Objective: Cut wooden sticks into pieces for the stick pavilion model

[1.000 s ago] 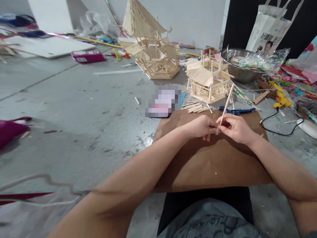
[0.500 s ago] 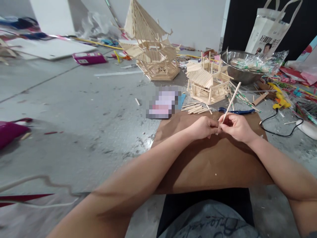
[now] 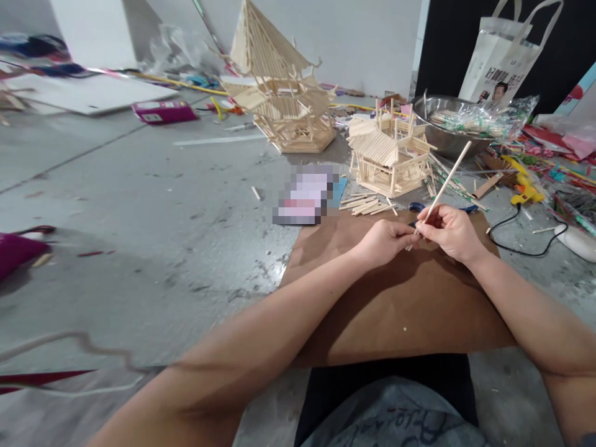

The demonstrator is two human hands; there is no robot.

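Observation:
A slim wooden stick (image 3: pixel 449 180), like a chopstick, slants up to the right between my hands. My right hand (image 3: pixel 451 233) is closed around its lower part. My left hand (image 3: pixel 384 243) pinches at the lower end, its fingertips against those of the right; a short tip pokes out below them. Both hands are above a brown sheet (image 3: pixel 363 323). Just beyond lie a pile of short cut sticks (image 3: pixel 367 203) and blue-handled scissors or cutters (image 3: pixel 467 209), partly hidden by my right hand. Behind the pile stands a small hexagonal stick model (image 3: pixel 391 155).
A taller stick pagoda (image 3: pixel 284 87) rises at the back. A phone-like blurred slab (image 3: pixel 305 195) lies left of the sheet. To the right are a metal bowl (image 3: pixel 459 139) with wrapped sticks, a yellow glue gun (image 3: pixel 526 183) with a black cord, and a white tote bag (image 3: pixel 505 59).
The stick has tipped further to the right, with its top end lower and farther right. My right hand has turned and shifted slightly right; my left stays at the lower end.

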